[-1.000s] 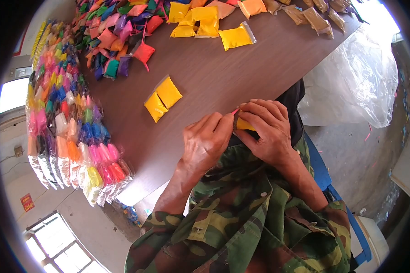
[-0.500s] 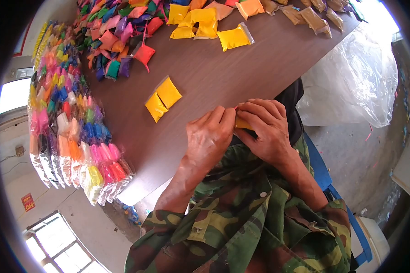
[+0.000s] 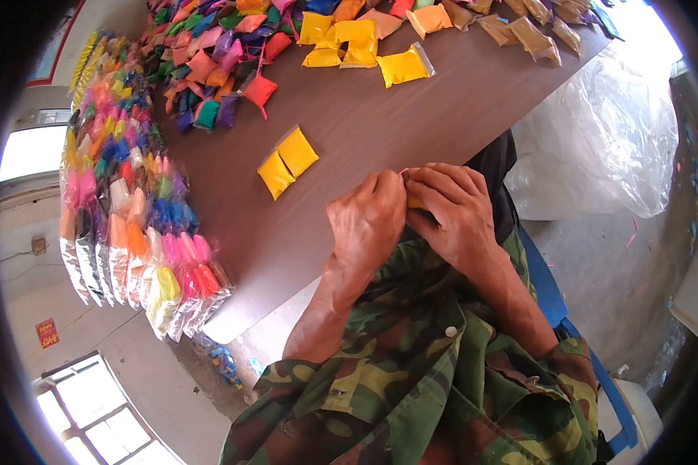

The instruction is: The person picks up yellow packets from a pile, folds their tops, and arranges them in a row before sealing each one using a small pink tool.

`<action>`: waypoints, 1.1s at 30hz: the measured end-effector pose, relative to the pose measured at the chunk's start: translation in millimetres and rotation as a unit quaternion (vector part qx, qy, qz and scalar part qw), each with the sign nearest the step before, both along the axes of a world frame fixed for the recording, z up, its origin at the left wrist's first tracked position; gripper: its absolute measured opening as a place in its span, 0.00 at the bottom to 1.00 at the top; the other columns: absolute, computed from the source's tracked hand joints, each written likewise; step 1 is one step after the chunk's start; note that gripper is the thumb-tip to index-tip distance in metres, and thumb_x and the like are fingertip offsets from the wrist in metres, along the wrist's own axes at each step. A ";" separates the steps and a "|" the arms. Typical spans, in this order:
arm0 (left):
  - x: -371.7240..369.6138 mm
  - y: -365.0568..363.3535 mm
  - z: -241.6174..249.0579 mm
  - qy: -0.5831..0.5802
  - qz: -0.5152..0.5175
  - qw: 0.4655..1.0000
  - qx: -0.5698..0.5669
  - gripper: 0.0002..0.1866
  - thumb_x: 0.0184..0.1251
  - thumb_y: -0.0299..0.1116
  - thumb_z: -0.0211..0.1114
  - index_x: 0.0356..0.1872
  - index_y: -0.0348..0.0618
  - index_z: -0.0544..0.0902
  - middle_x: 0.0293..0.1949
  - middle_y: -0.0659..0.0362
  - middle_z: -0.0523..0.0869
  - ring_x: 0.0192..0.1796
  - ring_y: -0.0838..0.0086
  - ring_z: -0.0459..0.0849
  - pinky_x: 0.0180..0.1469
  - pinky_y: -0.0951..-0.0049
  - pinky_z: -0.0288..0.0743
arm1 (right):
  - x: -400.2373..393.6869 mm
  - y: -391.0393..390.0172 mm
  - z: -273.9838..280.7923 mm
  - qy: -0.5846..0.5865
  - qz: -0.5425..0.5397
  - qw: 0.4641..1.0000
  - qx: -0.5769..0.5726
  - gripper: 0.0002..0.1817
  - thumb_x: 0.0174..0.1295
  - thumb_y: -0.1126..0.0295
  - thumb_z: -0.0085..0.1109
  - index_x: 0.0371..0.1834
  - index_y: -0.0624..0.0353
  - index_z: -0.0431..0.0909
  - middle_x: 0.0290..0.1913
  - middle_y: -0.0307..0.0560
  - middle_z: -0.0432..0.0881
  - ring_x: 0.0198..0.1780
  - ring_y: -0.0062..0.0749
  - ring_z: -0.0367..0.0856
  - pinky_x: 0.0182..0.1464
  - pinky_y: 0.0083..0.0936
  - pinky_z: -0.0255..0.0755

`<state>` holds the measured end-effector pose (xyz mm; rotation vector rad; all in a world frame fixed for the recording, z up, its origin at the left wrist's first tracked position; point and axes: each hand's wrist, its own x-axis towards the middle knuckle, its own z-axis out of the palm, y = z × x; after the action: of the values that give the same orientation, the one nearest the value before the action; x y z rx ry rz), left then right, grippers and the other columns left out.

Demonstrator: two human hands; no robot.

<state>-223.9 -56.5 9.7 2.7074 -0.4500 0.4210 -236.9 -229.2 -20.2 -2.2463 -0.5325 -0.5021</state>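
A mostly hidden yellow packet (image 3: 416, 202) is pinched between the left hand (image 3: 456, 217) and right hand (image 3: 367, 219), just off the table's (image 3: 349, 116) near edge. Two yellow-filled clear pouches (image 3: 288, 163) are laid farther left, with bare tabletop around them.

Yellow packet (image 3: 416, 204): mostly hidden, tilt unclear, in the right hand's (image 3: 451, 211) curled fingers, left hand (image 3: 368, 213) at its 9 o'clock side | pink-red sliver (image 3: 403, 171): thin, at packet's 11 o'clock, between both hands
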 end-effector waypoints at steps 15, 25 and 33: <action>-1.5 19.7 20.3 0.085 -0.005 0.993 -0.078 0.07 0.72 0.26 0.77 0.33 0.40 0.87 0.30 0.53 0.90 0.27 0.62 0.88 0.31 0.64 0.78 | 0.0 -1.3 -2.6 0.006 0.003 1.000 0.014 0.23 0.52 0.66 0.85 0.52 0.54 0.89 0.61 0.38 0.89 0.67 0.38 0.85 0.70 0.42 0.73; 8.0 19.2 15.8 0.089 0.005 0.996 -0.016 0.05 0.73 0.27 0.75 0.35 0.42 0.89 0.29 0.53 0.90 0.28 0.57 0.89 0.31 0.61 0.79 | -0.3 -0.9 -2.6 0.008 0.007 1.000 0.014 0.24 0.51 0.66 0.86 0.53 0.53 0.89 0.61 0.38 0.89 0.67 0.39 0.86 0.70 0.42 0.73; 9.2 20.8 26.5 0.149 0.016 0.982 -0.118 0.08 0.74 0.32 0.74 0.34 0.42 0.87 0.29 0.53 0.90 0.29 0.55 0.89 0.33 0.58 0.79 | -0.4 -0.4 -1.2 0.009 0.005 1.000 0.017 0.24 0.49 0.66 0.86 0.51 0.53 0.89 0.60 0.38 0.89 0.66 0.40 0.86 0.70 0.43 0.73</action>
<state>-214.7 -35.7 36.2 2.4913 -0.2540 0.0666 -237.3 -229.6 -21.4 -2.2126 -0.5230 -0.4819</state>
